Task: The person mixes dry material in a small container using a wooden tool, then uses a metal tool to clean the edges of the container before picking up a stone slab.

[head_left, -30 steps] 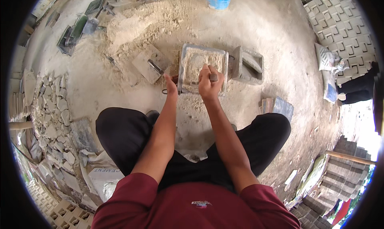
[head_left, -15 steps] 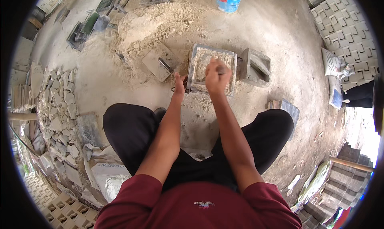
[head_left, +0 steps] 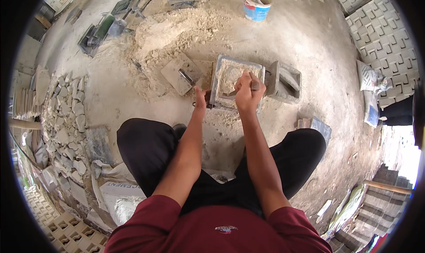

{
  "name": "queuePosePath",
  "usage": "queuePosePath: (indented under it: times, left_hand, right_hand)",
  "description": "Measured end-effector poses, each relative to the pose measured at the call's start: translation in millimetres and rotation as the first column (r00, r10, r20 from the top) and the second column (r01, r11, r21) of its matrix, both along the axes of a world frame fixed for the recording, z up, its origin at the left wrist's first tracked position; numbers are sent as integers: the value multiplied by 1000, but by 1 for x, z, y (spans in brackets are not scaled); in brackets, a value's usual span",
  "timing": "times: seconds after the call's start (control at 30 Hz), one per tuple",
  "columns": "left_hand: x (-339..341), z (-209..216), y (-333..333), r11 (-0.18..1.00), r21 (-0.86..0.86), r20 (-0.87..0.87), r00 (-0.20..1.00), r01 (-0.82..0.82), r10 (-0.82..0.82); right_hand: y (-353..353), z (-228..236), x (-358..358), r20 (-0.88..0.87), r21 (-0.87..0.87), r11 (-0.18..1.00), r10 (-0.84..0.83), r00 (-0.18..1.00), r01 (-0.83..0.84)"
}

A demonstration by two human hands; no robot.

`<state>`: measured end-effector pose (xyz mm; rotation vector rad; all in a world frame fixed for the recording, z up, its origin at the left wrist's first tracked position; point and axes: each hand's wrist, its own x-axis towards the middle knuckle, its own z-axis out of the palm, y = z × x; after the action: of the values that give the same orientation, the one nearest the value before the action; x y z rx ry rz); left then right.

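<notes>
A square metal-framed mould [head_left: 215,82] stands on the ground in front of me, filled with pale crumbly mix [head_left: 227,74]. Over its right half, my right hand [head_left: 249,93] is closed around a trowel [head_left: 255,85]; the handle's round end shows, and the blade is mostly hidden by the hand. At the mould's left side my left hand [head_left: 200,99] grips the frame near a dark metal handle, thumb up and fingers partly hidden. Just left of it a flat dusty plate with a metal grip [head_left: 177,81] lies on the ground.
Right of the mould sits a hollow grey box [head_left: 275,90] with a bar inside. Loose mix [head_left: 170,36] is heaped at the far left. A blue and white bucket [head_left: 256,9] stands at the back. Broken tile pieces [head_left: 66,116] lie left; patterned blocks [head_left: 376,36] are stacked right.
My right hand has moved slightly right and nearer to me across the mix. My left hand stays at the mould's left side. The whole view has shifted a little.
</notes>
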<state>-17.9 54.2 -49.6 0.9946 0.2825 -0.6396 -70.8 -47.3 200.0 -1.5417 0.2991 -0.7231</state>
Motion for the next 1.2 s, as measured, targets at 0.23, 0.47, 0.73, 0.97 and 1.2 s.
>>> queuePosePath:
  times: [0.23,0.47,0.73,0.97,1.2]
  left_hand:
    - [13,-13,10,998,-55,-18,999,-43,42]
    - [15,5,9,994,105,24,999,28,-31]
    - [18,67,-26,276,947,314,670,-166,-672]
    - [21,68,-22,103,829,296,275,-550,-915]
    - [8,44,-23,451,872,407,794,-191,-452]
  right_hand:
    - [6,6,4,-7,28,995,100,995,-100]
    - [6,-25,-7,-47,-129,987,92,995,-97]
    - [-46,-3,-30,214,343,937,-145,966,65]
    - [-70,-6,-34,142,197,955,-251,958,221]
    - [-59,6,-9,100,197,893,-429,898,404]
